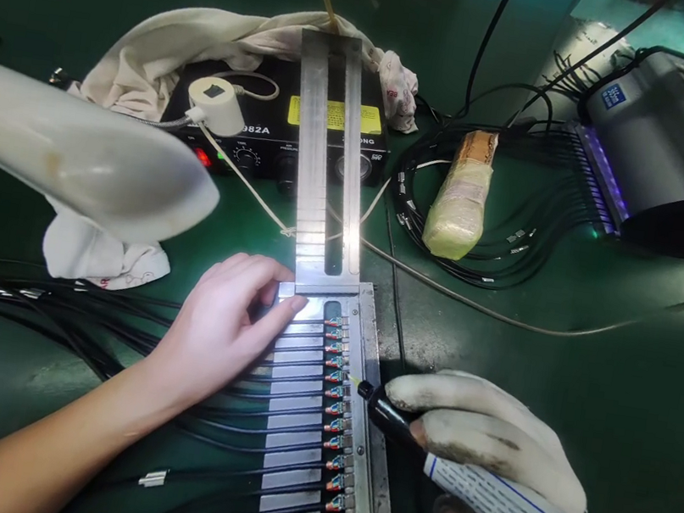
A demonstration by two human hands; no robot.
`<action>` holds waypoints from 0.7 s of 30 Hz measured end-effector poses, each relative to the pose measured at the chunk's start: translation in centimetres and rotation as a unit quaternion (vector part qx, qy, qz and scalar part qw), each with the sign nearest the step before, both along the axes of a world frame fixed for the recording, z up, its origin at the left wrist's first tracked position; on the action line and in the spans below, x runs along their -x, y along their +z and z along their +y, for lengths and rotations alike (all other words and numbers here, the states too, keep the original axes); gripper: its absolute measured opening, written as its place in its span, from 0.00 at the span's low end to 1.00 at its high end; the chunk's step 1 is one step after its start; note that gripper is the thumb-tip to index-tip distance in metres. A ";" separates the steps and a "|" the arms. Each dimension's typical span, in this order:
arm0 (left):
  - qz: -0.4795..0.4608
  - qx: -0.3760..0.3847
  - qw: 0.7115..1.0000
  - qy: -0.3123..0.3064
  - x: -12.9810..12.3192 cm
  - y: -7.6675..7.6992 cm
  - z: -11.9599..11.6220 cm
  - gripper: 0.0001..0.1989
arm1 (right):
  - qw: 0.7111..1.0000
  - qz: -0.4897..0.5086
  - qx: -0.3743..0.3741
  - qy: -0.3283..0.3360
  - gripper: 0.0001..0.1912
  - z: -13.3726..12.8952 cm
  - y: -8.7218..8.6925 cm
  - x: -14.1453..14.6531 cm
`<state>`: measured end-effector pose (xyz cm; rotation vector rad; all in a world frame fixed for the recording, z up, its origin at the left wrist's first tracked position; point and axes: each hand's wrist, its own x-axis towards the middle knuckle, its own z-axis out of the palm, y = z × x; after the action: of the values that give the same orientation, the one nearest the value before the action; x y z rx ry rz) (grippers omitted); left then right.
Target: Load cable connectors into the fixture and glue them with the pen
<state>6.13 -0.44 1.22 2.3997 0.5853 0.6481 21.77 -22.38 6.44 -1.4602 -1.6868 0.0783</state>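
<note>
A metal fixture (295, 455) runs down the middle, with a row of black cables laid across it and their small connectors (335, 408) lined up along its right side. My bare left hand (229, 321) grips the fixture's left edge near the hinge-like joint, thumb on top and fingers curled over the side. In my right hand (487, 441), which wears a dirty white glove, is a dispensing pen (395, 419) with a black front and a printed white body. Its thin yellowish tip touches or hovers close to one connector; contact cannot be made out.
Behind the fixture's raised slotted plate (315, 132) sits a black control box (256, 141) with a white cloth (174, 43). A white lamp arm (75, 148) juts in from the left. Right are a wrapped block (459, 210), coiled cables and a grey purple-lit machine (673, 143).
</note>
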 end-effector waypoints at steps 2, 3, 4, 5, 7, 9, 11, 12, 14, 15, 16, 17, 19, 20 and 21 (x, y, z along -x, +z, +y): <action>0.000 0.000 1.000 -0.001 0.1 0.0 0.0 0.10 | 1.000 -0.007 0.012 0.006 0.08 0.0 0.0 0.2; 0.000 0.000 1.000 -0.002 0.1 0.0 0.1 0.10 | 1.000 -0.009 0.013 0.008 0.08 0.1 0.0 0.2; 0.001 0.001 1.000 -0.003 0.1 -0.1 0.1 0.10 | 1.000 -0.011 0.016 0.009 0.09 0.2 0.1 0.3; 0.000 0.001 1.000 -0.002 0.2 -0.1 0.1 0.10 | 1.000 -0.011 0.018 0.011 0.10 0.4 0.1 0.2; 0.000 -0.001 1.000 -0.003 0.2 -0.1 0.2 0.10 | 1.000 -0.010 0.019 0.010 0.11 0.6 0.2 0.2; -0.001 -0.002 1.000 -0.002 0.2 -0.2 0.2 0.10 | 1.000 -0.008 0.020 0.007 0.11 0.7 0.2 0.1; -0.002 -0.001 1.000 0.000 0.2 -0.2 0.2 0.10 | 1.000 -0.004 0.019 0.006 0.12 0.8 0.1 0.1; -0.003 0.000 1.000 0.001 0.2 -0.2 0.2 0.10 | 1.000 -0.002 0.021 0.005 0.12 0.7 0.1 0.1; -0.002 0.000 1.000 0.003 0.2 -0.2 0.1 0.10 | 1.000 0.001 0.018 0.004 0.11 0.7 0.0 0.2; -0.002 -0.001 1.000 0.002 0.2 -0.2 0.1 0.10 | 1.000 0.004 0.015 0.004 0.11 0.7 -0.1 0.3; -0.002 -0.001 1.000 0.001 0.2 -0.2 0.1 0.10 | 1.000 0.007 0.010 0.003 0.10 0.6 -0.1 0.3; -0.002 -0.001 1.000 0.001 0.2 -0.1 0.1 0.10 | 1.000 0.008 0.006 0.002 0.10 0.6 -0.1 0.4; -0.003 -0.002 1.000 -0.001 0.2 -0.1 0.1 0.10 | 1.000 0.012 -0.001 0.002 0.10 0.6 -0.1 0.5; -0.003 -0.002 1.000 -0.001 0.2 -0.1 0.1 0.10 | 1.000 0.012 -0.003 0.002 0.10 0.5 -0.1 0.4; -0.002 -0.002 1.000 -0.002 0.1 -0.1 0.1 0.09 | 1.000 0.011 -0.004 0.003 0.10 0.5 -0.1 0.4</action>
<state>6.00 -0.38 1.13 2.4028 0.5785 0.6531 21.34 -21.84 6.32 -1.4430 -1.6719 0.0921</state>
